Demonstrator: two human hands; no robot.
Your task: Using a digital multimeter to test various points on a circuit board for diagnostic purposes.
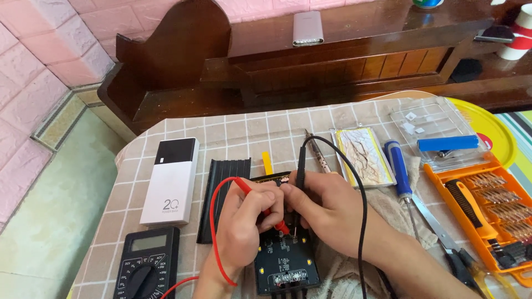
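One black circuit board (286,264) lies on the table (233,128), under both hands. The left hand (244,221) pinches one red probe (260,200). The right hand (324,207) pinches one black probe (300,166). Nearby: one meter (147,264), one white power bank (172,180), two screwdrivers (400,171).

Blank grey multimeter screen (148,242), lower left; clear plastic case (438,128), upper right.

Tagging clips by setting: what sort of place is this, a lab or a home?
Likely a home repair corner, not a lab. A small table with a checked cloth stands before dark wooden furniture and a pink brick-pattern wall. On it lie a multimeter, a circuit board and an orange screwdriver set.
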